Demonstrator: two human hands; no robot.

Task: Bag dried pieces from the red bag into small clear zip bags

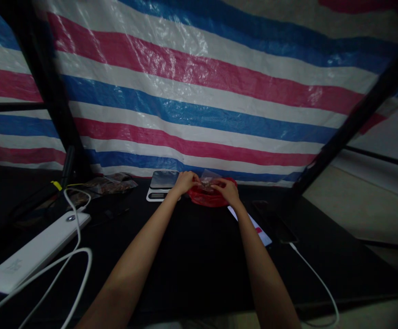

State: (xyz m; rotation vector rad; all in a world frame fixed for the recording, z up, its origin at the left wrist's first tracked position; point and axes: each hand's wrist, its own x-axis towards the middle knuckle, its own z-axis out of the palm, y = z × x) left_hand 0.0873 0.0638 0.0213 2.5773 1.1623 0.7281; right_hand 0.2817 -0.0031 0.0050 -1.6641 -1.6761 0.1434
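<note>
Both hands meet over a red plastic bag [207, 198] at the far side of the black table. A small clear plastic bag [208, 177] stands up between them, with small brownish contents low in it. My left hand [186, 182] pinches its left side. On its right side, my right hand [228, 189] grips the clear bag with fingers closed. Just left of my left hand sits a white kitchen scale [156, 196] with a dark top plate [164, 179]. What lies inside the red bag is hidden.
Right of the red bag lie a lit phone [253, 225] and a dark phone [284, 230] on a white cable. At left are a white power bank [31, 251], looping cables and filled clear bags [112, 183]. Striped sheeting [199, 109] hangs behind the table [199, 265].
</note>
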